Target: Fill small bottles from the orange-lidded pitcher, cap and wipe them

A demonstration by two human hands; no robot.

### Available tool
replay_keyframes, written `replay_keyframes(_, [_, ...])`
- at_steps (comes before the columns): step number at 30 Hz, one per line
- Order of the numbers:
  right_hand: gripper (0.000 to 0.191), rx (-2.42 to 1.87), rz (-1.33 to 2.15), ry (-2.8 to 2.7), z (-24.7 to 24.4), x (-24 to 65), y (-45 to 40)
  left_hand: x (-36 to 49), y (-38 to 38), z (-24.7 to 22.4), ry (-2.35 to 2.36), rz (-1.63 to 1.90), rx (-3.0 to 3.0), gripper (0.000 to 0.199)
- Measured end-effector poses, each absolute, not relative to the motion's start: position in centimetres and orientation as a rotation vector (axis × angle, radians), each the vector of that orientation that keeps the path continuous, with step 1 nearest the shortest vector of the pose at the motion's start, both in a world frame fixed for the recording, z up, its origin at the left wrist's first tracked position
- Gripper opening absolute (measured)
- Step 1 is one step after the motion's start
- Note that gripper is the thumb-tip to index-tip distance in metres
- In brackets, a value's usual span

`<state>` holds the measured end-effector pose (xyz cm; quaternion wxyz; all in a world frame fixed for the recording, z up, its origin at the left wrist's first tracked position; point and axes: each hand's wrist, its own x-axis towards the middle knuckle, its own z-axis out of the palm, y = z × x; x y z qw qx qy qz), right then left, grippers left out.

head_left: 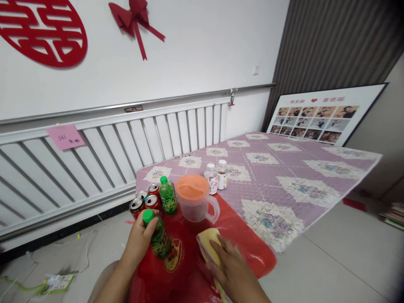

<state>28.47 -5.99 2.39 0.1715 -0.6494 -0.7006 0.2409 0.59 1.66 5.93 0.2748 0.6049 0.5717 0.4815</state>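
My left hand is wrapped round the upper part of a green-capped drink bottle, upright over the red plastic sheet. In my right hand is a folded yellow cloth, pressed against the sheet. Just behind the held bottle stand a second green bottle and several opened drink cans. A clear plastic pitcher with an orange lid stands between and beyond my hands, its handle to the right.
Two white-capped jars stand behind the pitcher on the purple floral tablecloth. A white radiator runs along the wall behind the table. A framed photo board leans at the back right. Cables lie on the floor at left.
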Motion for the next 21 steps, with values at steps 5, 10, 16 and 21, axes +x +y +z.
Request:
replay_keyframes(5, [0.052,-1.819,0.501,-1.920,1.3,28.9,-5.4,0.5,1.7,5.7,1.532,1.295,1.616,0.035])
replay_keyframes(10, [0.069,-1.920,0.596,-1.924,0.9,27.6,-5.3,0.6,1.7,5.7,1.534,1.293,1.597,0.036])
replay_keyframes(16, [0.071,-1.919,0.618,-1.915,0.1,26.6,-5.2,0.7,1.7,5.8,1.533,1.300,1.592,0.036])
replay_keyframes(21, [0.071,-1.861,0.619,-1.891,-1.2,27.3,-4.9,0.6,1.8,5.8,1.541,1.292,1.598,0.038])
